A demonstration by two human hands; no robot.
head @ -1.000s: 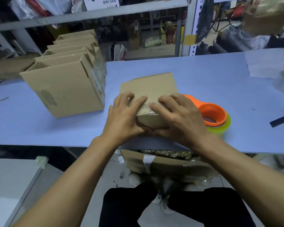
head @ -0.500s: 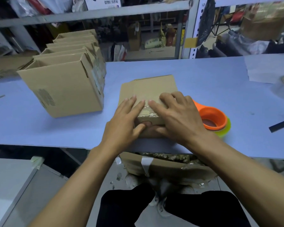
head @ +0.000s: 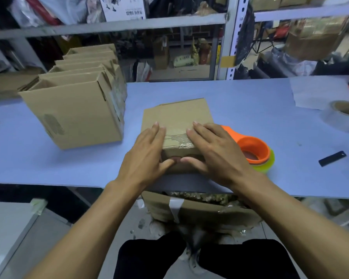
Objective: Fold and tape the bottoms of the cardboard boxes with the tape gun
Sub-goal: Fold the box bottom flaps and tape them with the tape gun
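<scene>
The blue desk [head: 240,109] runs across in front of me, and everything here I place against the cardboard box [head: 177,115] lying near its front edge, right before me. Behind the desk stands a metal shelving rack [head: 229,43] crowded with bags and cartons. To the left of my box, a row of finished boxes [head: 77,113] stands upright, packed one against another, their open tops up. Below the desk edge, nearer me than the box, an open carton [head: 199,210] sits on the floor with a strip of tape down its side.

My box lies with its bottom flaps folded shut and facing up, a band of clear tape [head: 177,137] across the seam and over the near edge. My left hand [head: 145,156] lies flat on the left part of the top, fingers straight and close together, thumb on the near face. My right hand [head: 212,150] lies flat on the right part, fingers straight and slightly spread, thumb also on the near face, its tip near the left thumb.

Just right of the box, partly under my right hand, sits the orange tape gun [head: 254,150]. Farther right lies a roll of clear tape [head: 345,115], and nearer the desk's front edge, a small black strip [head: 332,158].
</scene>
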